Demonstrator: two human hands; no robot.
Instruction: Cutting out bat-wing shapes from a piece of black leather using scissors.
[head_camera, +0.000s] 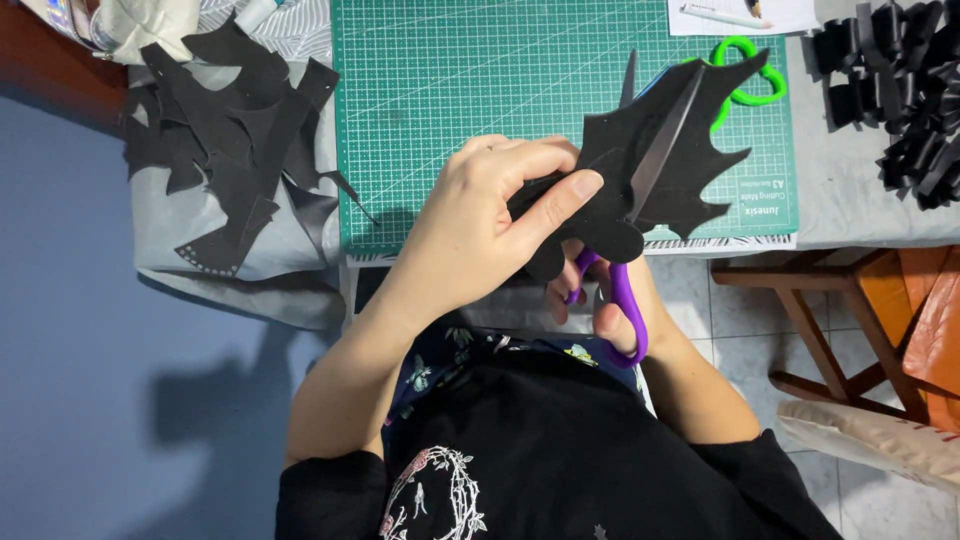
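My left hand (480, 215) grips a black paper bat shape (655, 160) by its lower left part, thumb laid across it. My right hand (605, 300), mostly hidden under the paper, has its fingers through the purple handles of a pair of scissors (625, 300). The grey blades (660, 140) stick up through the paper, spread apart, pointing away from me. Both hands hover over the near edge of a green cutting mat (450, 80).
Black paper offcuts (230, 130) lie piled on grey cloth at the left. Green-handled scissors (745, 70) lie on the mat behind the bat. Stacked black cut shapes (900, 80) sit at the far right. A wooden stool (850, 310) stands on the tiled floor.
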